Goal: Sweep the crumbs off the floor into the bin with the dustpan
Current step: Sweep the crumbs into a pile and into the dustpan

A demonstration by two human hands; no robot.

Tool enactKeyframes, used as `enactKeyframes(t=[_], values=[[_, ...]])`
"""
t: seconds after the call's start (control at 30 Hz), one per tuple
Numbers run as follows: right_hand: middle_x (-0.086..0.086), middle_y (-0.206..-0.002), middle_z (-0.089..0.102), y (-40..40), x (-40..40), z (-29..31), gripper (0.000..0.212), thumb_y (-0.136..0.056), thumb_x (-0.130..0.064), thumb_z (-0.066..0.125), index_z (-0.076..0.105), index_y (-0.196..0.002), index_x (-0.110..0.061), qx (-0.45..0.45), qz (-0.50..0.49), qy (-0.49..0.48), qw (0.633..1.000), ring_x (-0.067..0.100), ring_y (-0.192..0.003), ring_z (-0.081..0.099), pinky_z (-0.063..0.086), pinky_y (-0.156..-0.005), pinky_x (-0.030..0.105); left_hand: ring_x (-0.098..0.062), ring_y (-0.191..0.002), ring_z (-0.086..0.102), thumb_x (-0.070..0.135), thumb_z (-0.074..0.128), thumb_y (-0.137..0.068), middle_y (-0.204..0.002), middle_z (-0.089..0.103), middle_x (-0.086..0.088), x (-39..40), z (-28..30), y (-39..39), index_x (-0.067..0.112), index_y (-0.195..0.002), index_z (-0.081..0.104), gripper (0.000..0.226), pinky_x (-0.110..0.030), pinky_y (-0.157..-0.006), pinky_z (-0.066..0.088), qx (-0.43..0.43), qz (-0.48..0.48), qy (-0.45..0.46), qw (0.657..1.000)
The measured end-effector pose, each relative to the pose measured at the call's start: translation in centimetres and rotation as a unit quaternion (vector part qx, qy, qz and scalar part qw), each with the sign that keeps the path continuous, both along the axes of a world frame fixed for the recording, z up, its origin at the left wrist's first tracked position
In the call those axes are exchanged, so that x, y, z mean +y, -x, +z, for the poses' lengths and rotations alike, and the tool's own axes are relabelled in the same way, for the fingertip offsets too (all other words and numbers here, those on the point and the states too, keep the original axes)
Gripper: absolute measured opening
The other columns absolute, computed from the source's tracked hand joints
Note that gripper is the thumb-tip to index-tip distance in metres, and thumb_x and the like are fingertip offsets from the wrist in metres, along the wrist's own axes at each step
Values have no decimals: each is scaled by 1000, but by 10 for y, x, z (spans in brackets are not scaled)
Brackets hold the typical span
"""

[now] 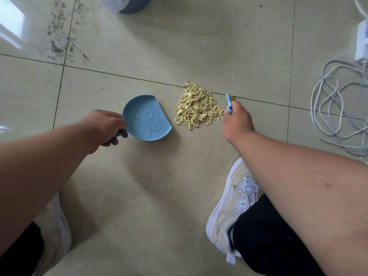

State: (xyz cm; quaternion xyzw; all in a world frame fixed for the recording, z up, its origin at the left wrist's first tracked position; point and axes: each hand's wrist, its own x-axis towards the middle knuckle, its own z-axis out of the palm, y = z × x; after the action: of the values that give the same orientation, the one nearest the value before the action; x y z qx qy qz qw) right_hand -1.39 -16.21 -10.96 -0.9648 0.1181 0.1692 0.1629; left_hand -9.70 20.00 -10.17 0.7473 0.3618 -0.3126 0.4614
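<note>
Crouching over the tiles, the person has the tools set on opposite sides of the crumbs (196,108), and that looks deliberate: a push from one side should drive the heap straight into the collector on the other. The left hand (103,127) is clenched around the handle of the blue dustpan (147,117), fingers curled under it. The pan rests on or just above the floor (139,186), to the left of the heap, a narrow strip of bare tile between them. Its straight lip faces right, toward the crumbs, while the handle runs back to the lower left into the palm, so its long axis lies on a diagonal from lower left to upper right. The pan is empty; only raised marks show inside it.

The right hand (237,122) grasps a small blue brush (229,102) at the heap's right edge. Its handle stands steeply, seen nearly end-on, and the bristles are mostly hidden behind the fingers, so I cannot tell whether they touch the tile.

By my judgement, no sweeping into the pan has been done yet. The bin (129,4) sits well apart at the top edge. 2 shoes (229,206) flank the work, and a tangle of white cable (338,108) lies to the right, clear of the heap.
</note>
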Motion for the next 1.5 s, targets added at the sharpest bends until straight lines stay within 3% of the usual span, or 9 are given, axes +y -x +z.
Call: enactKeyframes(t=[0.2, 0.43, 0.6, 0.87, 0.97, 1.07, 1.2, 1.33, 1.5], values=[[15, -140, 56, 7, 54, -4, 39, -106, -27, 44, 50, -142, -14, -12, 51, -22, 998, 37, -126, 50, 43, -105, 46, -22, -46, 57, 11, 68, -82, -77, 80, -11, 12, -2, 4, 23, -78, 85, 21, -29, -50, 47, 6, 0, -3, 1000], [14, -119, 67, -8, 45, 11, 27, -106, -24, 43, 61, -122, -12, -107, 11, -43, 993, 37, -107, 59, 48, -90, 42, -21, -45, 57, 12, 69, -84, -76, 80, -9, 17, -3, 7, 19, -85, 85, 17, -27, -48, 48, 2, 5, -9, 1000], [14, -124, 64, -29, 13, 9, 26, -107, -26, 40, 59, -120, -12, -85, -66, 4, 994, 38, -112, 58, 47, -94, 43, -20, -45, 59, 11, 67, -84, -75, 81, -8, 19, -10, 6, 21, -86, 85, 20, -27, -46, 49, 5, 8, -11, 1000], [16, -127, 62, -26, 27, -4, 31, -107, -24, 42, 58, -128, -10, -64, 3, -20, 998, 38, -117, 55, 46, -97, 44, -15, -44, 59, 16, 74, -87, -71, 80, -1, 16, -18, 2, 30, -99, 84, 20, -26, -46, 48, 16, -20, -13, 1000], [14, -116, 66, -21, 45, -2, 28, -106, -26, 42, 61, -120, -11, -77, 61, -52, 994, 34, -105, 59, 47, -86, 39, -13, -41, 59, 16, 75, -89, -72, 81, 1, 13, -14, -1, 30, -99, 82, 19, -25, -46, 50, 15, -26, -25, 999], [7, -93, 63, -24, 47, 5, 24, -104, -29, 43, 62, -105, -15, -96, 50, -75, 991, 29, -86, 58, 33, -69, 30, -13, -40, 60, 15, 73, -85, -72, 81, 0, 8, -7, 0, 28, -83, 86, 18, -24, -45, 50, 6, -25, -30, 999], [13, -103, 71, -42, 18, 20, 27, -103, -30, 44, 65, -102, -13, -129, -63, -55, 988, 29, -92, 62, 27, -68, 24, -14, -42, 61, 15, 71, -83, -69, 80, 0, 5, 1, 8, 37, -77, 85, 28, -24, -44, 49, 6, -29, -29, 999], [5, -87, 61, -26, -19, 29, 24, -95, -39, 48, 54, -86, -17, -71, -120, 6, 990, 28, -78, 53, 33, -67, 28, -14, -40, 60, 14, 71, -84, -67, 79, 0, 3, 3, 18, 38, -77, 85, 28, -25, -46, 49, 13, -34, -23, 999], [15, -102, 68, 8, -11, 18, 28, -88, -34, 53, 60, -101, -10, 5, -41, 46, 998, 34, -84, 62, 45, -72, 30, -15, -41, 59, 13, 70, -83, -70, 79, -2, 0, 0, 25, 34, -77, 86, 27, -24, -42, 47, 23, -37, -19, 999]])
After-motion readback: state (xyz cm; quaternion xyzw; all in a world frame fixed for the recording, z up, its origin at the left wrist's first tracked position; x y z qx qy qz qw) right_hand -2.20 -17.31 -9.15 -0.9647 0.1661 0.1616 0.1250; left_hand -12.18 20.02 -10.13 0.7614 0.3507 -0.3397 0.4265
